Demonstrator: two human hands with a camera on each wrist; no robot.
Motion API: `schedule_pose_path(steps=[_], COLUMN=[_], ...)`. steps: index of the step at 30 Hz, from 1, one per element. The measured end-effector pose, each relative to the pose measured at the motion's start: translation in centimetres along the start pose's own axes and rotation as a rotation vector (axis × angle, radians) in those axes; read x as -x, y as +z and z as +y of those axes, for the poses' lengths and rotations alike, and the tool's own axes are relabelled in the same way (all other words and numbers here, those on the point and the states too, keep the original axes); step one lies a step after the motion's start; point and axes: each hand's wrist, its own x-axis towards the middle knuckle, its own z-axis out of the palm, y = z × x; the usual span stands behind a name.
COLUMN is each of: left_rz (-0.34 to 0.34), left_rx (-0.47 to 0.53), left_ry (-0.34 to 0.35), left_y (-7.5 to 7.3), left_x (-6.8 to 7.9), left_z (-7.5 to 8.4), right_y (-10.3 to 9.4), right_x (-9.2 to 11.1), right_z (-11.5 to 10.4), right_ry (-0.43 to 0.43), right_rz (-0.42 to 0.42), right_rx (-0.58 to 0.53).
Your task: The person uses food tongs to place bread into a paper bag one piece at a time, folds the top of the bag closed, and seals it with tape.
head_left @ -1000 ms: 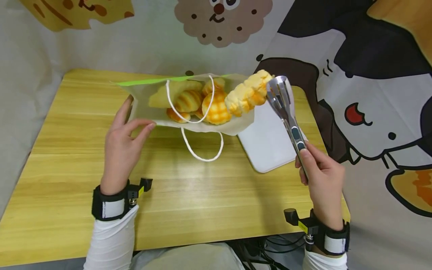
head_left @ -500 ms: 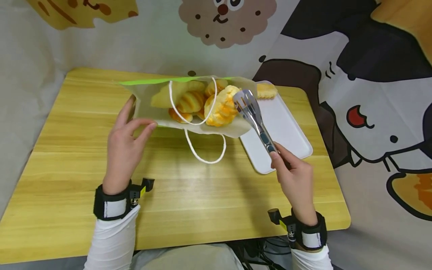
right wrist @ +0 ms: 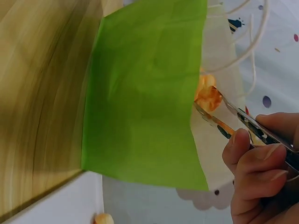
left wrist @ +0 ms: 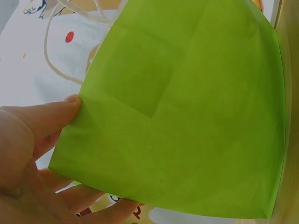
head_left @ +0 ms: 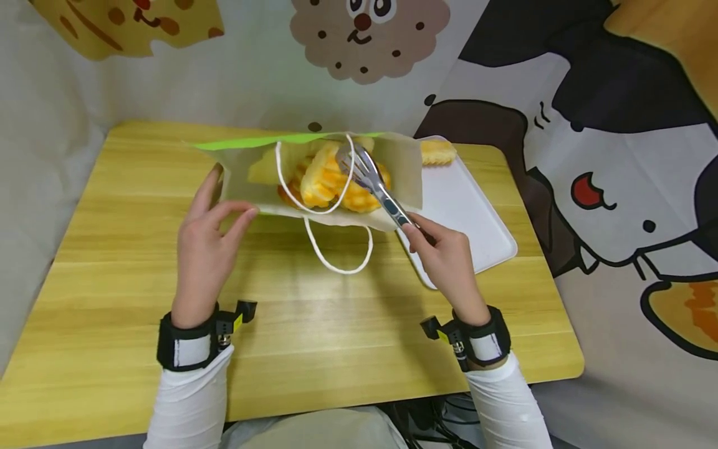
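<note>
A green paper bag (head_left: 401,171) with a pale inside stands open-mouthed on the table, several bread rolls in it. My left hand (head_left: 207,249) pinches the bag's rim at its left end; in the left wrist view the thumb lies on the edge of the green side (left wrist: 187,130). With my right hand (head_left: 445,259) I grip metal tongs (head_left: 387,199), which reach into the bag's mouth. Between their tips is a knobbly golden bread (head_left: 318,181), over the other rolls. The right wrist view shows the tips around the bread (right wrist: 209,95), its far part hidden by the bag.
A white tray (head_left: 468,215) lies right of the bag, partly under its edge in the head view, with one bread piece (head_left: 439,152) at its back. White cord handles (head_left: 343,272) loop from both sides of the bag. A printed cloth (head_left: 252,81) hangs behind the table.
My right hand has moved left with the tongs, carrying the knobbly bread from the bag's right end to over the rolls inside. The left hand has kept its place on the rim.
</note>
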Motion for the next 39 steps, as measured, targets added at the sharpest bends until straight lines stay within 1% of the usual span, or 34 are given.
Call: schedule_pose_path(steps=[3,5,10,13,17,21,23,25,32,39], left_rz=[0.000,-0.002,-0.005,-0.003,-0.001,0.004,0.006,0.005,0.005,-0.003], left_rx=[0.006,0.006,0.010,0.010,0.010,0.004,-0.001,-0.004,0.002,0.006], left_ry=[-0.003,-0.007,-0.020,-0.024,-0.025,-0.034,-0.039,-0.038,-0.029,-0.049], left_y=[0.1,0.1,0.1,0.1,0.2,0.2,0.2,0.2,0.3,0.2], left_x=[0.2,0.2,0.2,0.2,0.2,0.1,0.1,0.0,0.0,0.0], left_z=[-0.1,-0.1,0.0,0.0,-0.1,-0.2,-0.2,-0.2,-0.3,-0.2], right_y=[0.7,1.0,1.5,1.5,1.2,0.9,0.7,0.6,-0.5,-1.9], right_x=[-0.9,-1.3,-1.8,-1.7,-1.0,-0.3,0.0,0.4,1.9,3.8], right_z=[-0.2,-0.4,-0.7,-0.7,-0.6,-0.3,-0.2,-0.1,0.1,0.7], right_ry=[-0.040,-0.036,0.023,0.060,0.118,0.193,0.214,0.218,0.177,0.176], right_rz=[-0.014,-0.030,-0.076,-0.083,-0.068,-0.058,-0.053,-0.045,0.002,0.027], right_rx=[0.003,0.001,-0.005,-0.016,-0.041,-0.097,-0.129,-0.158,-0.276,-0.307])
